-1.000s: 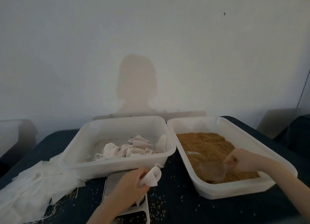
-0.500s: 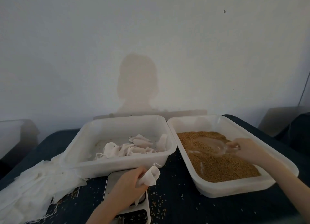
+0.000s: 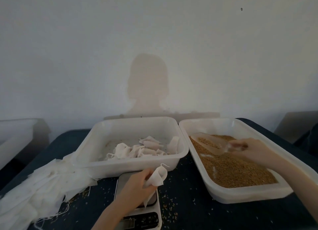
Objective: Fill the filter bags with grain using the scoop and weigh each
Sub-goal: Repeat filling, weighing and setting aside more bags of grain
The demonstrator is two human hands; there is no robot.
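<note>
- Left hand [image 3: 137,183]: fingers curled round an empty white filter bag [image 3: 157,177], mouth open, held over the digital scale [image 3: 137,200].
- Right hand [image 3: 253,148]: gripping the handle of a clear plastic scoop [image 3: 209,142], loaded with grain, above the grain tub [image 3: 249,194].
- Left tub [image 3: 130,165]: holds filled bags [image 3: 137,149].
- Spare empty bags [image 3: 34,181]: heaped far left on the dark table [image 3: 189,212].

Both forearms are bare to the frame's edge, and the left hand [image 3: 137,181] and right hand [image 3: 253,148] wear no gloves.
</note>
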